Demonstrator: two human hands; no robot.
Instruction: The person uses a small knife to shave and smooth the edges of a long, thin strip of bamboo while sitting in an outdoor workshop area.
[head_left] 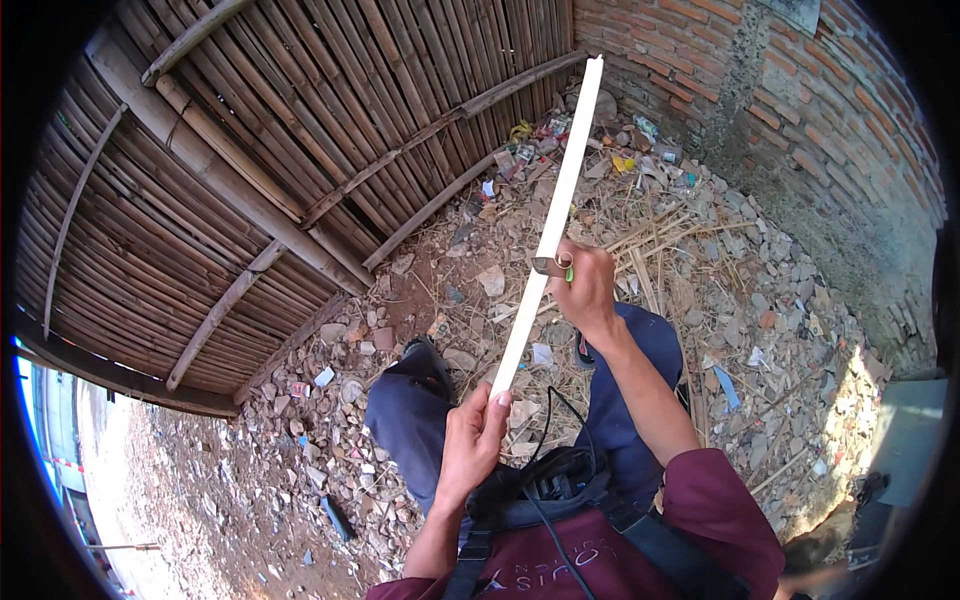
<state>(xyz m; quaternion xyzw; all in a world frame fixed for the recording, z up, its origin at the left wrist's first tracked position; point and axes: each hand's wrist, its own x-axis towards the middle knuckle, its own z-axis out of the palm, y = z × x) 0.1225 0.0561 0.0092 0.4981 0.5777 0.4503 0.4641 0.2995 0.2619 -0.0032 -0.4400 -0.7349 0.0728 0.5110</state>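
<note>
Head view: one long pale strip [548, 225], flat and narrow like split bamboo, runs from low centre up and away toward the corner where the bamboo fence [250, 150] meets the brick wall [800, 90]. Two hands are on it. The left hand [472, 440] is closed around the strip's near end, thumb on top. The right hand [585, 285] is wrapped around a single small knife [553, 266] with a green bit showing at the handle, its blade laid against the strip about midway along. Both hands are gripping, neither spread wide. Below them are the person's two knees in dark blue trousers [410, 410], and one black strap harness [560, 490] over a maroon shirt. The ground [760, 320] is strewn with stones, straw and scraps of litter, too many to count
</note>
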